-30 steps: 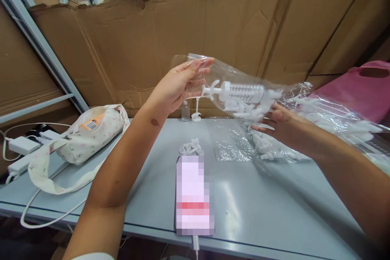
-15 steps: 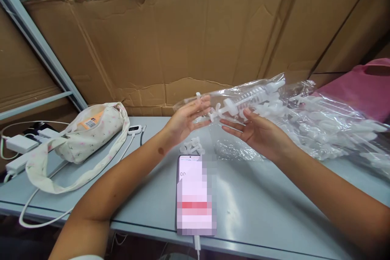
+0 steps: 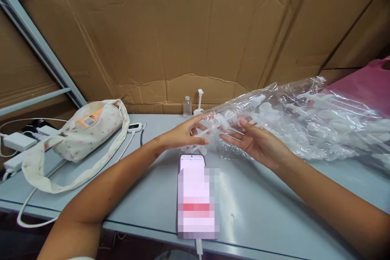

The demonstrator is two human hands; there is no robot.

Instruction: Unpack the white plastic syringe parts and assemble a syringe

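Light, even support from both sides seemed best for the clear bag point(image 3: 251, 101) slanting over the tabletop point(image 3: 256, 207), the left hand point(image 3: 184, 132) loosely curled at its end, grip unclear, the right hand point(image 3: 260, 142) spread wide beside it.

Nothing can be read: the orange barcode label point(image 3: 90, 120) and the phone screen point(image 3: 196, 195) are unclear.
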